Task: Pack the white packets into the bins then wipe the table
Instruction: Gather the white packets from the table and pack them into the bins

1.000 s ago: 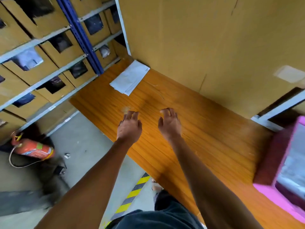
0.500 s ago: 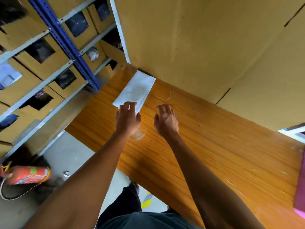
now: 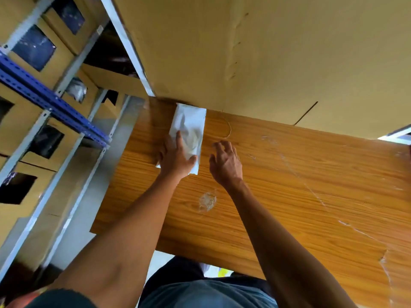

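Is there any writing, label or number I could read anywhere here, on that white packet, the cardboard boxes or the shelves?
None can be read.
White packet under the left hand: plain, no print visible.
Big cardboard wall: bare, only creases.
Cardboard bins on the blue and grey shelving: no labels visible; dark contents too blurred to tell.
Wooden table: only scuffs.

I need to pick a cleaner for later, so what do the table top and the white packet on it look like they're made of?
Table top: looks like wood-grain laminate or veneer, smooth and slightly glossy, with straight printed-looking grain, pale scuffs and a chipped near edge. White packet: seems to be thin plastic film or a poly mailer, since it creases softly and shows a faint sheen under the left hand; coated paper can't be ruled out.
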Available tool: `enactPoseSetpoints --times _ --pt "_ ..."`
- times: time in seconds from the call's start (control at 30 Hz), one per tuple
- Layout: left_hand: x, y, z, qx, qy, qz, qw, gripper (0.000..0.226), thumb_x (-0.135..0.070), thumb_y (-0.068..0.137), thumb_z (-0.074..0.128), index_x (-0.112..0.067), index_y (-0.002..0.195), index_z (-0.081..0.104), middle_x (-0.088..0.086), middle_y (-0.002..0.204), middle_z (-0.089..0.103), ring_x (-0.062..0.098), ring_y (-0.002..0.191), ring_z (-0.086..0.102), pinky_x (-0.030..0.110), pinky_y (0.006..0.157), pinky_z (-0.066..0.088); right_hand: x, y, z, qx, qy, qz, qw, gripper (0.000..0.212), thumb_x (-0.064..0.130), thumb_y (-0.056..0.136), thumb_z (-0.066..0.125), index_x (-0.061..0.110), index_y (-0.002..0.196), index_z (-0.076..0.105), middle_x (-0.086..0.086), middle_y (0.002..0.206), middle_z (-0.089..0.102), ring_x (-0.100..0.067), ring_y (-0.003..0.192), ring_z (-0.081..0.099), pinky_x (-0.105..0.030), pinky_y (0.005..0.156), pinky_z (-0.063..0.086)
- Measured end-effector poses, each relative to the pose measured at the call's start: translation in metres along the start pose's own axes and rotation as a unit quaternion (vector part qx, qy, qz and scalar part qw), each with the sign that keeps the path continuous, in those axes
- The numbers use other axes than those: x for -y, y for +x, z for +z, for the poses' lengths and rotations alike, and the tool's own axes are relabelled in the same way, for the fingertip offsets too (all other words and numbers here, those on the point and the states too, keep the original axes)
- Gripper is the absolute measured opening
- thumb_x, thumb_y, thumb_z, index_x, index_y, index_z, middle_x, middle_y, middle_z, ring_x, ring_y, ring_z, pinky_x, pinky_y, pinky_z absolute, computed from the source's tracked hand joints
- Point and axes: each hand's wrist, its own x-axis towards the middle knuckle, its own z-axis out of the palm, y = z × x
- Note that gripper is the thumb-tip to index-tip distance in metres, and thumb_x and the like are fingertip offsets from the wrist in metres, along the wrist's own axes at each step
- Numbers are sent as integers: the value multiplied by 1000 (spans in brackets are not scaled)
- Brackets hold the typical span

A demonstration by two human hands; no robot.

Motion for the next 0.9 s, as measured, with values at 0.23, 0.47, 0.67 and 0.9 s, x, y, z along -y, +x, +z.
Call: enactPoseSetpoints --times 0.23,0.47,0.67,0.9 --pt "-53 -21 26 -27 49 141 988 97 -66 86 64 -23 162 23 19 156 37 45 132 46 54 101 47 -11 0 -4 -95 19 96 991 31 26 101 55 19 132 58 -6 136 54 -33 116 56 -49 87 55" --pt "-75 -24 21 -68 -25 207 976 96 -76 89 53 -21 163 26 12 146 56 32 126 57 44 94 51 -37 6 -18 -166 40 163 972 47 42 105 47 22 147 43 -6 148 47 -32 126 50 -51 97 51" --pt "-69 -13 23 -104 -141 148 973 58 -47 105 39 -17 155 44 12 140 64 34 121 64 47 94 53 -28 20 -20 -78 -35 181 980 84 75 98 40 31 165 17 -12 173 11 -41 138 39 -53 104 44" --pt "-60 -7 23 -122 -161 83 976 44 -24 107 45 -17 150 52 15 139 63 34 119 63 42 88 51 -10 42 -7 -25 -74 211 974 98 59 87 58 33 165 6 -18 173 -3 -47 132 39 -53 101 40"
